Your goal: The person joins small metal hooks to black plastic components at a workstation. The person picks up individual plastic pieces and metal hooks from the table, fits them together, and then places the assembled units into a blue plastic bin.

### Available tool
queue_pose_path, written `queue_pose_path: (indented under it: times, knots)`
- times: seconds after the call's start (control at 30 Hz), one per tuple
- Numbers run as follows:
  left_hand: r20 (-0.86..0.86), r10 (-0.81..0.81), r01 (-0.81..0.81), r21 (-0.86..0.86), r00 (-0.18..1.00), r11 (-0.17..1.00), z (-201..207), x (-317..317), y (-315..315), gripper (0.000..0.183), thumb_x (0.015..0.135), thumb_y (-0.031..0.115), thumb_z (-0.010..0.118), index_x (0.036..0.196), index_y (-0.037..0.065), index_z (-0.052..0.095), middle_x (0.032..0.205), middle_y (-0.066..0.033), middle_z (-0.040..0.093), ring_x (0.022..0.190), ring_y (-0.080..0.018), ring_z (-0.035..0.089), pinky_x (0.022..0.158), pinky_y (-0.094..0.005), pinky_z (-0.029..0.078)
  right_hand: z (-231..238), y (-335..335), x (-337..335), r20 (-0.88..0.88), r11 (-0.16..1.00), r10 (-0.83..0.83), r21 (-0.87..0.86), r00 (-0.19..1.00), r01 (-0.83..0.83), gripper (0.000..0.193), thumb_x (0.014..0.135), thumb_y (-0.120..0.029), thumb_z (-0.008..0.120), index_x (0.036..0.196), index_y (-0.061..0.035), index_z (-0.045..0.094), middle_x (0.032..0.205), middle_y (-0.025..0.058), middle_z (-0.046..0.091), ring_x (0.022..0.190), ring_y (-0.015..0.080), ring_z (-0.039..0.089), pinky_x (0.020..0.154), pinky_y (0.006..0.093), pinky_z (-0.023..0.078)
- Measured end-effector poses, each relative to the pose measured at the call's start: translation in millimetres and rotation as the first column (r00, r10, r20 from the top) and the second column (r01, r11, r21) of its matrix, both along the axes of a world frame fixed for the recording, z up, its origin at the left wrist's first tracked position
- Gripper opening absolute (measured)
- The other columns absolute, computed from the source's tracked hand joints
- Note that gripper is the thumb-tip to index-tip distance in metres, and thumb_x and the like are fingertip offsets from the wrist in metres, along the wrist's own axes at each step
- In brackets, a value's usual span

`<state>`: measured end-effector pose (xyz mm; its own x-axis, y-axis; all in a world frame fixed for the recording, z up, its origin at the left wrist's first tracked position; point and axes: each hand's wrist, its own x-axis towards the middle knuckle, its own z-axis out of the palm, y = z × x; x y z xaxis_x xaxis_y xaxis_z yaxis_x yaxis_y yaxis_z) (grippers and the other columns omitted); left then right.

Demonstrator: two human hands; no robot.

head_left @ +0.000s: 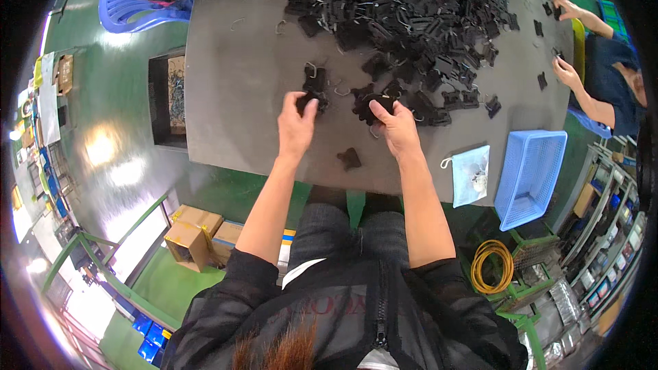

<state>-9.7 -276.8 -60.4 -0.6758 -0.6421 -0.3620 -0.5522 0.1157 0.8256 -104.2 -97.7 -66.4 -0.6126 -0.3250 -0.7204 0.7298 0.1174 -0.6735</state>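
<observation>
Left hand (296,123) pinches at least one black piece (308,103); right hand (398,128) grips black pieces (364,105) too bunched to count. One flat, notched piece (349,158) lies near the bench (236,106) edge; beyond spreads one uncountable heap (404,14). Rightward: one basket (513,171), one pouch (471,177).

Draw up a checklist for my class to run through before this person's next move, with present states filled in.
1. Left hand on a black part: ok, finger and thumb pinch it.
2. Right hand on black pieces: ok, thumb on top.
3. Count in the right hand: cannot tell, pieces overlap.
4. Stray piece gathered with the pile: not ok, lies apart.
5. Co-worker's nearer hand clear: ok, far right.
</observation>
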Motion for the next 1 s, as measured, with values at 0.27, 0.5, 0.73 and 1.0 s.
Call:
queue_pose_path:
  times: [0.27,0.5,0.73,1.0]
  knots:
    - [-0.138,-0.463,0.422,-0.251,0.875,0.871,28,-38,144,0.022,0.090,0.019,0.052,0.104,0.003,0.055,0.109,-0.0171,0.051,0.102,-0.0343,0.046,0.090,-0.0417,0.037,45,124,4,0.008,0.921,-0.367,-0.136,0.930,0.364,0.031,0.086,-0.013,0.064,0.112,-0.0073,0.049,0.099,0.0054,0.059,0.085,0.0190,0.060,0.067,0.0406,0.056]
    - [-0.008,-0.420,0.338,-0.582,0.907,0.740,-19,-62,143,0.037,0.076,0.019,0.070,0.107,0.007,0.055,0.109,-0.0107,0.051,0.103,-0.0297,0.046,0.087,-0.0414,0.038,67,392,-47,-0.711,0.632,-0.439,0.190,0.549,0.752,0.029,0.082,-0.008,0.068,0.105,-0.0034,0.051,0.100,0.0096,0.057,0.082,0.0168,0.058,0.057,0.0308,0.057]
    - [0.165,-0.378,0.393,-0.625,0.911,0.675,-25,-99,188,0.063,0.067,0.034,0.076,0.116,0.006,0.050,0.115,-0.0086,0.047,0.106,-0.0288,0.042,0.084,-0.0411,0.038,13,463,-47,-0.642,0.264,0.260,0.766,0.721,0.586,0.046,0.078,-0.021,0.071,0.114,-0.0011,0.051,0.106,0.0149,0.056,0.096,0.0276,0.055,0.078,0.0388,0.047]
    - [0.255,-0.442,0.479,-0.701,0.860,0.528,-47,-90,182,0.061,0.073,0.027,0.070,0.125,0.007,0.045,0.121,-0.0095,0.046,0.108,-0.0286,0.044,0.086,-0.0413,0.039,13,220,-62,-0.731,0.699,0.637,0.681,0.245,0.216,0.018,0.078,-0.008,0.061,0.095,-0.0102,0.063,0.101,0.0077,0.060,0.098,0.0273,0.055,0.086,0.0370,0.045]
